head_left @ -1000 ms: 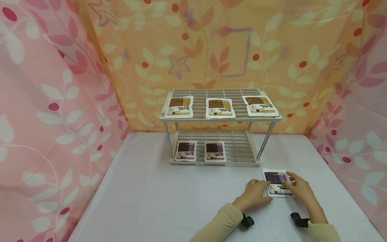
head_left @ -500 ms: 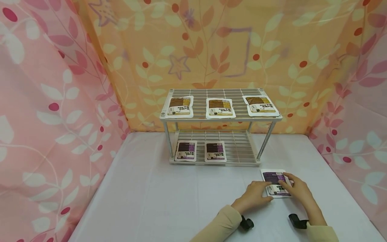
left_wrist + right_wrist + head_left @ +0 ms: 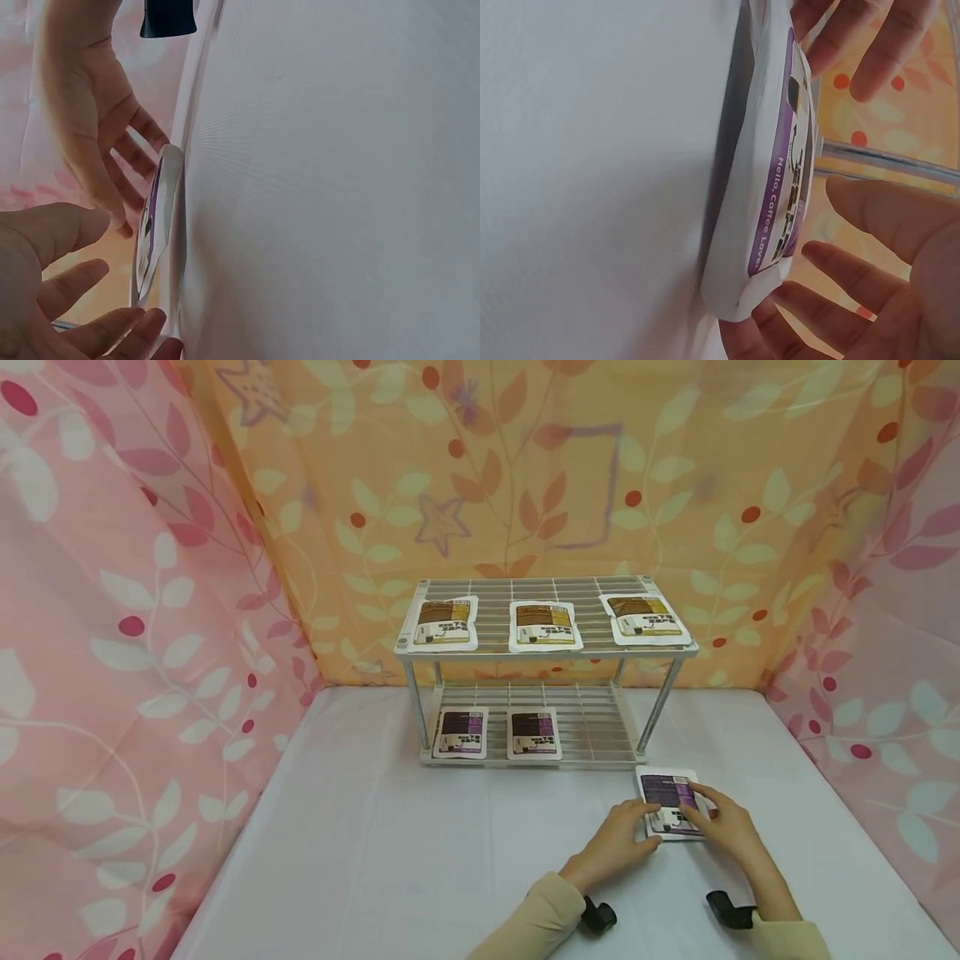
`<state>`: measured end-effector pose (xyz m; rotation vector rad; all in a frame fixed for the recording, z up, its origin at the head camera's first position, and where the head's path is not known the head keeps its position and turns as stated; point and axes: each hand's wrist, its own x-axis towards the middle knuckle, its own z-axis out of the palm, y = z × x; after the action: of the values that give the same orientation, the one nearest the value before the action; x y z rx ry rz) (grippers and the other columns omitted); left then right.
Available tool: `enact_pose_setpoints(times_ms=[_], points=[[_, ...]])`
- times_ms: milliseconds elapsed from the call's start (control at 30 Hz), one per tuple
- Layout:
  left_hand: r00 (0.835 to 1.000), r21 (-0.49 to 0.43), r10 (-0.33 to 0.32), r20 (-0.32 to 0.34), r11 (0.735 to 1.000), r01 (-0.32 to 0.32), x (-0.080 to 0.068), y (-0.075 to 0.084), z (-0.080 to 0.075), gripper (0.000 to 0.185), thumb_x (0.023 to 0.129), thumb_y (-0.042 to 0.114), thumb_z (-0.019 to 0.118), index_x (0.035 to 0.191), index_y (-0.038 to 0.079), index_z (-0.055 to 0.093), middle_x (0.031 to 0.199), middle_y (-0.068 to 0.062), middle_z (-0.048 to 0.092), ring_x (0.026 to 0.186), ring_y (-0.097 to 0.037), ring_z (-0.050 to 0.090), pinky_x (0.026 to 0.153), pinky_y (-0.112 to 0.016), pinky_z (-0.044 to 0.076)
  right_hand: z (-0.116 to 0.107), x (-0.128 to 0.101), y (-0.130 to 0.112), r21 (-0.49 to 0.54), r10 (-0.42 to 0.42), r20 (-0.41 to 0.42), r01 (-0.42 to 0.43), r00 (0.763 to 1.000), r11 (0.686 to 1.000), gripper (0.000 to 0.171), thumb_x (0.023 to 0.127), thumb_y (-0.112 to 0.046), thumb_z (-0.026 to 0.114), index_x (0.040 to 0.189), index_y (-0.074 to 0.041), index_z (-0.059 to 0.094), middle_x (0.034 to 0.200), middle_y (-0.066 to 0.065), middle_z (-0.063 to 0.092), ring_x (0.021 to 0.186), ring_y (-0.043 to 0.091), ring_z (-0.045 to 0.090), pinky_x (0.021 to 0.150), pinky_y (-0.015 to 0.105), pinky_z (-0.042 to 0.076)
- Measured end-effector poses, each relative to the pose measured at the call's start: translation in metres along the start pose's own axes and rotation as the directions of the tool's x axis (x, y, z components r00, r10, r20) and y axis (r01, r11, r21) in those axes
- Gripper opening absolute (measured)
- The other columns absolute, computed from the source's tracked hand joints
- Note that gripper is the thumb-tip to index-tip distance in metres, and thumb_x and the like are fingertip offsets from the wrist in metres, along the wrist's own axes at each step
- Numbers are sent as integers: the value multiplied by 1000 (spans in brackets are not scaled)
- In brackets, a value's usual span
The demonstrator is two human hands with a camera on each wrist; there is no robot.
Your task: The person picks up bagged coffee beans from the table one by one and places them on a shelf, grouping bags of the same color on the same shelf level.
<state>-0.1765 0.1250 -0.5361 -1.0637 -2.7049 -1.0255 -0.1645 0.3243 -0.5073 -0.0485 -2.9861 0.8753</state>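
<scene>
The purple coffee sachet (image 3: 670, 801) lies flat on the tabletop (image 3: 420, 860), just in front of the right front leg of the wire rack (image 3: 547, 643). The left hand (image 3: 618, 842) touches its near left edge with fingers extended and relaxed; the right hand (image 3: 720, 827) rests its fingers (image 3: 840, 277) over the near right corner, also extended, not curled round it. Neither hand grips the sachet.

Judgement: the sachet is thin and lies close to the cloth, so a sound lift calls for working fingertips under one edge from both sides, then pinching the sealed border rather than the filled middle, keeping it level.

Materials: the sachet is a soft white pouch, slightly puffed, with a flat sealed rim and a purple printed panel (image 3: 780, 217); the surface looks smooth. The tabletop covering is matte white cloth with a fine weave. The rack is white wire mesh on slim metal posts, with two purple sachets (image 3: 460, 732) on its lower shelf and three brown ones (image 3: 544, 627) on top. Leaf-patterned fabric (image 3: 150, 610) surrounds the scene.
</scene>
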Motion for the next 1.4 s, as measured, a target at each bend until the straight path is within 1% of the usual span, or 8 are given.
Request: enact_pose_setpoints(times_ms=[267, 433, 567, 800, 1000, 1133, 1200, 1400], points=[[998, -75, -59, -23, 996, 57, -3, -5, -8, 43, 86, 24, 65, 127, 14, 56, 130, -8, 54, 120, -17, 49, 99, -24, 40, 4, 0, -10, 24, -33, -11, 33, 999, 999, 61, 89, -32, 60, 133, 6, 40, 130, 40, 38, 96, 52, 54, 75, 57, 49], [992, -133, -112, -54, 986, 104, -7, -9, -12, 45, 83, 20, 67, 126, 14, 57, 133, -11, 52, 121, -21, 49, 99, -27, 41, 10, 0, -16, 30, -101, -30, 102, 994, 994, 58, 87, -25, 63, 131, 6, 43, 133, 40, 33, 92, 48, 55, 73, 54, 49], [986, -154, -149, -78, 979, 136, -9, -13, -15, 47, 81, 18, 69, 126, 14, 57, 133, -12, 51, 119, -22, 50, 97, -26, 42, 13, 0, -21, 34, -150, -49, 152, 987, 988, 55, 85, -19, 65, 130, 5, 45, 134, 41, 32, 89, 43, 57, 70, 51, 49], [979, -198, -182, -89, 967, 162, -10, -21, -22, 52, 77, 13, 72, 126, 12, 57, 132, -13, 51, 117, -20, 50, 95, -25, 43, 18, 5, -27, 42, -218, -70, 221, 974, 974, 55, 81, -12, 67, 130, 4, 47, 132, 42, 34, 86, 40, 58, 69, 50, 49], [974, -195, -205, -100, 964, 183, -11, -26, -29, 56, 73, 7, 75, 126, 11, 57, 133, -14, 50, 116, -23, 51, 94, -26, 44, 22, 10, -33, 64, -276, -80, 281, 958, 957, 56, 76, -2, 67, 129, 5, 48, 132, 43, 33, 92, 47, 57, 73, 53, 50], [970, -180, -219, -104, 964, 198, -12, -30, -31, 55, 74, 9, 76, 125, 12, 58, 133, -13, 50, 117, -24, 51, 96, -28, 43, 23, 14, -39, 67, -300, -91, 306, 950, 950, 56, 72, 2, 68, 126, 6, 50, 129, 42, 36, 90, 47, 57, 71, 53, 50], [968, -170, -224, -108, 964, 204, -12, -33, -32, 53, 74, 11, 76, 124, 13, 60, 133, -12, 50, 117, -24, 50, 97, -28, 42, 24, 16, -42, 67, -301, -94, 308, 949, 949, 56, 71, 3, 69, 124, 7, 51, 127, 42, 39, 87, 45, 57, 70, 51, 50], [962, -156, -244, -120, 962, 225, -13, -38, -35, 48, 74, 13, 76, 120, 14, 63, 132, -11, 51, 117, -25, 50, 94, -27, 44, 27, 20, -48, 59, -292, -94, 298, 952, 953, 57, 70, 3, 71, 123, 9, 52, 120, 38, 44, 84, 37, 58, 64, 38, 50]])
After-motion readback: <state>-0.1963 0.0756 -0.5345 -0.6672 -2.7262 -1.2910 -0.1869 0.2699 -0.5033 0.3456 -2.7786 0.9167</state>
